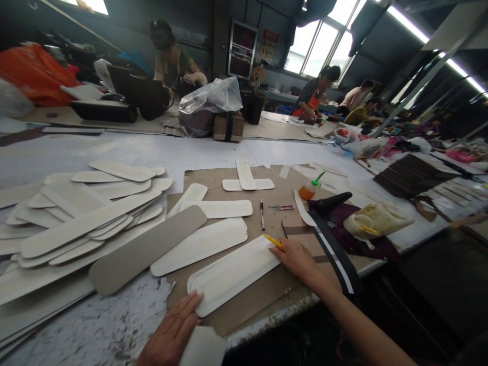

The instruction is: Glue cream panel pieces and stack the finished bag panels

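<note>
One left hand (176, 320) in the head view, straight-fingered and grasping nothing, touching the left end of stacked white panels (232, 277) on the brown-sheeted counter (118, 315); right hand (299, 258) closed around a slim yellow tool (273, 242) at the right end; black pen (262, 216) beyond.

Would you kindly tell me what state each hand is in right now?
Left hand: open, fingers extended, fingertips at the near-left end of the white panel.
Right hand: closed, holding a yellow pencil-like tool.
</note>
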A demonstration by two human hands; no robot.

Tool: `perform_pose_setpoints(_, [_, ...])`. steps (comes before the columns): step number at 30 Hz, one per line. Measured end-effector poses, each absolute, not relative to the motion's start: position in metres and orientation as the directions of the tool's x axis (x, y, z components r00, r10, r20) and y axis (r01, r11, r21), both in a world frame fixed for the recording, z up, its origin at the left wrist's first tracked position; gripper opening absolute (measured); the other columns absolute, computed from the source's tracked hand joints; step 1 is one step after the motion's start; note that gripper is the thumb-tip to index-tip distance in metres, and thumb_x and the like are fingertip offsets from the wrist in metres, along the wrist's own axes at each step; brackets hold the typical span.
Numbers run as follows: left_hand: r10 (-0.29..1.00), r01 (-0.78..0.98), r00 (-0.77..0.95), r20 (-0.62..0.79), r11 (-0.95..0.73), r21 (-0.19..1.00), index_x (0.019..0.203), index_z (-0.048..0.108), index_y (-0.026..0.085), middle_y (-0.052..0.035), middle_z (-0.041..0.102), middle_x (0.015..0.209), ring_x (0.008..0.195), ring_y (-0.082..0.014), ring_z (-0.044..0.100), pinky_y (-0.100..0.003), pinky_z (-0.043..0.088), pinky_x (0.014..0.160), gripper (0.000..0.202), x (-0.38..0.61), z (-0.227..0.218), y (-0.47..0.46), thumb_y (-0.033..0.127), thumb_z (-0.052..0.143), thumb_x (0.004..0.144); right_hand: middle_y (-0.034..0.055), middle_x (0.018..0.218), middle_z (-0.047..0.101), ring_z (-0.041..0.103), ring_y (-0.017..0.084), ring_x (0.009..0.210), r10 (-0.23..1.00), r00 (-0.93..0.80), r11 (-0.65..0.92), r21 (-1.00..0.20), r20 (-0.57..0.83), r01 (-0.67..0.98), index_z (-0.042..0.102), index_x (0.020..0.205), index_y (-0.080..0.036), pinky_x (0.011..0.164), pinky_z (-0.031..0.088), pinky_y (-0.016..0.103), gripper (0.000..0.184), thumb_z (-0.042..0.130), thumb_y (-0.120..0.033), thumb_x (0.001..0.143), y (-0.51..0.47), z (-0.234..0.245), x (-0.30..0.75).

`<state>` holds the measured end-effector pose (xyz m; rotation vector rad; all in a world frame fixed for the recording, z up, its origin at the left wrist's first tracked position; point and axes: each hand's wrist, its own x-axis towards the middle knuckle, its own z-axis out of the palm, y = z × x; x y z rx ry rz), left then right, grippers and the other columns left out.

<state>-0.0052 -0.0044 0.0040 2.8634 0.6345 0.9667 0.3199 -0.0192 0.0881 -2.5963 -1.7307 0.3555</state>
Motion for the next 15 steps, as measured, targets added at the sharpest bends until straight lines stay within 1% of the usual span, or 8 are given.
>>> perform_pose_setpoints(3, [0.394,0.352,0.720,0.571,-0.917,0.189,0.106,0.049,0.009,-0.0200,0.057,0.119,0.128,-0.0210,0.038,-0.033,0.034,0.106,0.026,-0.006,0.002,-0.005,0.001,0.042,0.083,0.0073,0.087,0.066,0.061,0.024,0.087,0.911,0.369,-0.393,-0.119,-0.187,0.912,0.055,0.085,-0.019,0.068,0.037,0.029,0.018,0.050,-0.036,0.086,-0.019,0.087,0.319])
perform_pose_setpoints(5, [0.400,0.353,0.723,0.563,-0.915,0.197,0.106,0.049,0.009,-0.0201,0.057,0.120,0.128,-0.0213,0.037,-0.033,0.033,0.107,0.026,-0.006,0.002,-0.005,0.001,0.042,0.083,0.0076,0.091,0.065,0.061,0.024,0.088,0.910,0.380,-0.401,-0.114,-0.169,0.909,0.054,0.089,-0.018,0.069,0.038,0.029,0.017,0.050,-0.035,0.087,-0.019,0.087,0.320])
perform_pose_setpoints(7, [0.407,0.359,0.718,0.564,-0.911,0.200,0.106,0.050,0.008,-0.0199,0.056,0.120,0.129,-0.0212,0.036,-0.032,0.031,0.108,0.026,-0.006,0.003,-0.004,0.001,0.042,0.082,0.0100,0.096,0.064,0.060,0.025,0.091,0.904,0.404,-0.419,-0.108,-0.140,0.901,0.053,0.095,-0.017,0.070,0.038,0.030,0.016,0.046,-0.030,0.089,-0.022,0.088,0.322])
perform_pose_setpoints(9, [0.401,0.357,0.711,0.577,-0.913,0.195,0.105,0.051,0.008,-0.0191,0.057,0.119,0.129,-0.0204,0.036,-0.030,0.029,0.109,0.026,-0.005,0.003,-0.004,0.000,0.042,0.082,0.0127,0.097,0.063,0.059,0.025,0.092,0.897,0.426,-0.438,-0.110,-0.116,0.892,0.052,0.097,-0.014,0.072,0.038,0.031,0.017,0.040,-0.025,0.090,-0.025,0.089,0.326])
perform_pose_setpoints(11, [0.382,0.342,0.708,0.594,-0.921,0.184,0.105,0.052,0.007,-0.0182,0.058,0.119,0.128,-0.0199,0.038,-0.029,0.028,0.110,0.027,-0.005,0.003,-0.002,0.000,0.041,0.082,0.0131,0.095,0.063,0.058,0.025,0.092,0.895,0.433,-0.444,-0.126,-0.107,0.887,0.053,0.093,-0.014,0.074,0.038,0.031,0.019,0.037,-0.023,0.091,-0.027,0.089,0.329])
perform_pose_setpoints(15, [0.358,0.328,0.698,0.620,-0.930,0.168,0.103,0.054,0.010,-0.0154,0.057,0.121,0.126,-0.0193,0.041,-0.028,0.028,0.110,0.025,-0.005,-0.003,0.002,0.003,0.043,0.081,0.0100,0.084,0.063,0.059,0.022,0.083,0.895,0.427,-0.444,-0.184,-0.127,0.877,0.054,0.080,-0.016,0.071,0.039,0.030,0.018,0.040,-0.023,0.087,-0.027,0.088,0.333])
